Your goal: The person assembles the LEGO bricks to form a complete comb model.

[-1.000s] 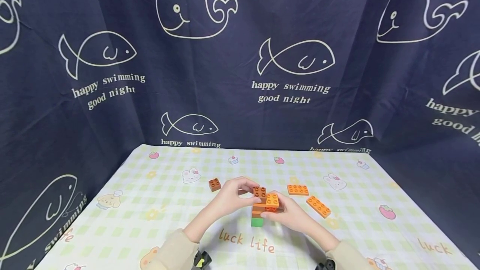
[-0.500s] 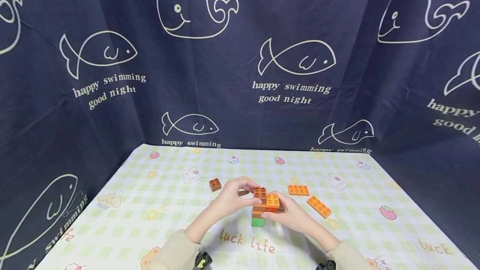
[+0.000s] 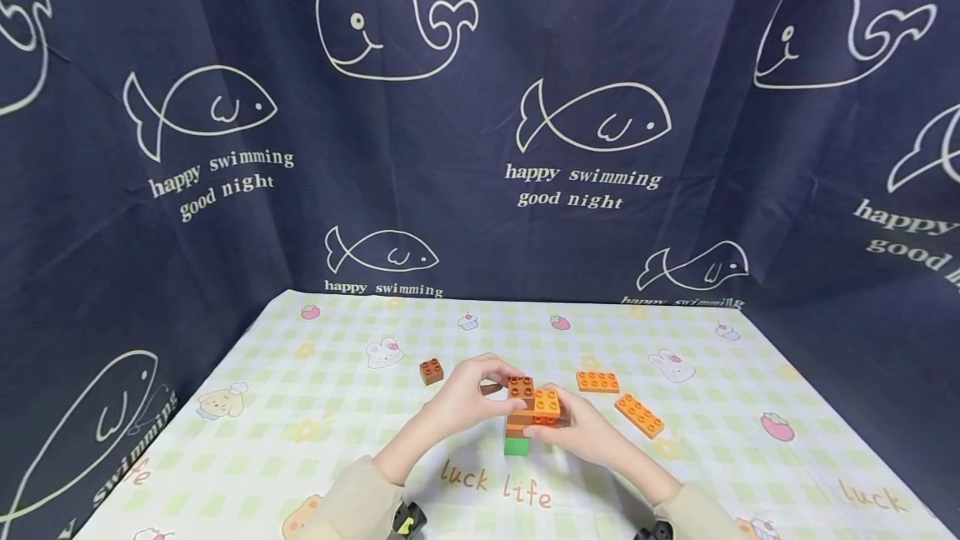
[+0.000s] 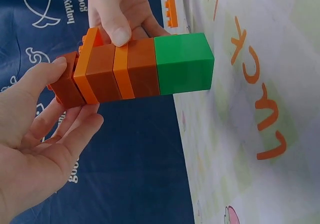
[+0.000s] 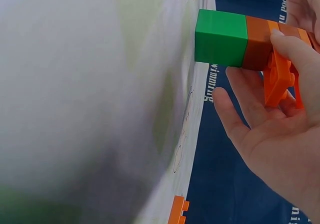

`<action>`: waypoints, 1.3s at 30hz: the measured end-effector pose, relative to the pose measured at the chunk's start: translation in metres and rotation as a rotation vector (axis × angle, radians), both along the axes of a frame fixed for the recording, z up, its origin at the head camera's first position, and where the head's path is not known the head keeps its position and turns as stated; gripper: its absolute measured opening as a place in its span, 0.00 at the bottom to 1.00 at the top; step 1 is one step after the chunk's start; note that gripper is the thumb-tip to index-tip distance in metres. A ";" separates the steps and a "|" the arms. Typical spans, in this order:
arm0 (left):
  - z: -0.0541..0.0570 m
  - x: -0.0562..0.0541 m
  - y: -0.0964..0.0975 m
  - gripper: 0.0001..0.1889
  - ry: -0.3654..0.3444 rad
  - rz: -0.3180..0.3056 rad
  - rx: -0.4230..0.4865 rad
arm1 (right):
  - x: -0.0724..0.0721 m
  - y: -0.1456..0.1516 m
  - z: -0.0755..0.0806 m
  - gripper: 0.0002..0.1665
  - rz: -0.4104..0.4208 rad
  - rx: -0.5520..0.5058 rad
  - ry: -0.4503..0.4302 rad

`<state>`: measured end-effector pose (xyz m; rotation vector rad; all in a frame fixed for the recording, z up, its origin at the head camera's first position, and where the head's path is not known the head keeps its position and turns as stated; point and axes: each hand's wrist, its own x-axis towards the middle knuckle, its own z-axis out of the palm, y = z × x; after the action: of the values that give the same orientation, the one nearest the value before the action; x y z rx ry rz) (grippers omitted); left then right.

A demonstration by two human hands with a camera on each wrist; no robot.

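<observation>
A tower of toy building bricks stands upright near the middle of the table. At its base is a green block, with a brown brick above it. Higher up come a thin orange plate, another brown brick and an upper orange plate, both plates jutting out to the right. My left hand pinches the small brown brick at the very top between thumb and fingers. From the right, my right hand grips the tower at mid-height, thumb on the near side at the lower orange plate.
A loose brown brick lies on the table left of the tower. To the right are two loose orange plates, one lying crosswise and one at a slant. A patterned cloth covers the table; a dark blue curtain hangs behind.
</observation>
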<state>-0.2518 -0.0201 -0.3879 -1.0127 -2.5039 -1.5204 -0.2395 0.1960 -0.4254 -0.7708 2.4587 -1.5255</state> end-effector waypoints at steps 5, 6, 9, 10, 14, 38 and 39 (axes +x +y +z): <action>-0.001 0.000 -0.001 0.15 0.007 -0.009 -0.030 | 0.001 0.000 -0.002 0.25 -0.001 -0.004 0.009; -0.001 0.000 -0.002 0.15 0.008 -0.012 -0.035 | 0.001 0.000 -0.003 0.25 0.000 -0.003 0.011; -0.001 0.000 -0.003 0.16 0.010 -0.016 -0.055 | 0.001 0.000 -0.006 0.24 0.009 0.000 0.023; -0.001 0.000 -0.003 0.16 0.009 -0.016 -0.059 | 0.002 0.000 -0.006 0.24 0.011 0.003 0.028; -0.003 0.002 -0.002 0.16 0.006 -0.003 -0.068 | 0.002 0.000 -0.007 0.24 0.018 0.004 0.033; -0.003 0.001 0.000 0.16 0.041 0.003 -0.039 | -0.003 0.002 -0.004 0.25 -0.008 0.019 0.033; -0.004 0.000 0.001 0.16 0.043 0.001 -0.034 | -0.003 0.002 -0.003 0.25 -0.012 0.023 0.034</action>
<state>-0.2518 -0.0195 -0.3916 -1.0371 -2.5090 -1.4442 -0.2427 0.1978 -0.4288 -0.7855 2.5047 -1.4983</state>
